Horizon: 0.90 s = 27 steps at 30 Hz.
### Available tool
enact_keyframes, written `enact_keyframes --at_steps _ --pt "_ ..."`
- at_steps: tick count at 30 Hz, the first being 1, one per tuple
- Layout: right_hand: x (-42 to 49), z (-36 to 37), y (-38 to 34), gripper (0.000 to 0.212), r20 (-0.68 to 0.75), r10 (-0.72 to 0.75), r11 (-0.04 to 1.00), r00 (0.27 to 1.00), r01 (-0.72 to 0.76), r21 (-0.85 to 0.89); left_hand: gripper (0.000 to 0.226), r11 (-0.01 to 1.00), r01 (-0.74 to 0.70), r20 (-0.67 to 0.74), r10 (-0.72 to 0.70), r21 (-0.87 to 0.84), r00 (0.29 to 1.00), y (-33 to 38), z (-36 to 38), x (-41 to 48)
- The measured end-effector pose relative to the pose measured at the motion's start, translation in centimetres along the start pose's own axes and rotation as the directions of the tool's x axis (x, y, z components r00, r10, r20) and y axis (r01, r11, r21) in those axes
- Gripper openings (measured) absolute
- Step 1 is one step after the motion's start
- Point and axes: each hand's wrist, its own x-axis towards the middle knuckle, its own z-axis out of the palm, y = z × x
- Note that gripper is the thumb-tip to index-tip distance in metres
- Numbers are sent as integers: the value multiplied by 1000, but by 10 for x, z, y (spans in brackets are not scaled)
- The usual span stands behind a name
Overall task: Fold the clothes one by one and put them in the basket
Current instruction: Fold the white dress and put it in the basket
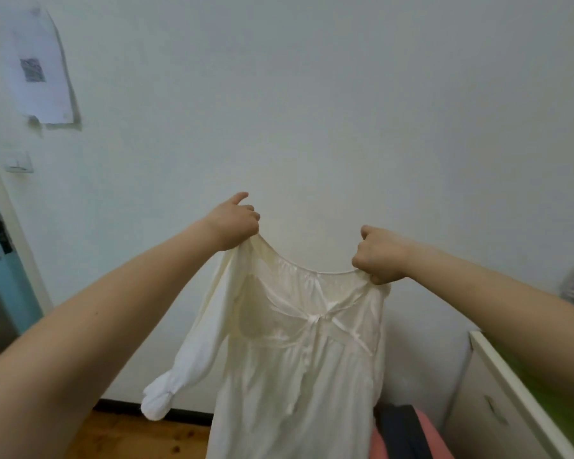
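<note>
A white long-sleeved blouse (299,366) hangs in the air in front of a pale wall. My left hand (234,223) grips its left shoulder at the neckline. My right hand (380,255) grips the right shoulder, a little lower. The neckline sags between the two fists. One sleeve (166,389) dangles at the left with a gathered cuff. A bow sits at the chest. The blouse's hem runs out of the frame at the bottom. No basket is in view.
A white cabinet (497,392) with a drawer handle stands at the lower right. Dark and pink fabric (411,435) lies beneath the blouse. Wooden floor (130,435) shows at the lower left. A blue door frame (0,260) and a paper sheet (40,71) are at the left.
</note>
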Motion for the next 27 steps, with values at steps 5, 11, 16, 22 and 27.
enact_keyframes --at_steps 5,11,16,22,27 --pt "0 13 -6 21 101 115 932 988 -143 334 29 996 90 16 -90 10 996 -11 -6 -1" --pt "-4 28 -21 21 142 153 708 978 -208 675 27 991 101 -101 -91 92 991 -23 -13 -7" --pt "0 43 -35 17 327 84 547 941 -318 775 20 990 106 -173 -89 95 981 -24 -18 -4" --pt "-7 54 -34 18 273 138 -270 952 -229 935 14 987 150 -137 -142 51 980 -27 -8 -11" --pt "0 37 -36 18 258 381 -600 888 26 800 15 992 126 -92 -126 -7 988 -25 3 -11"
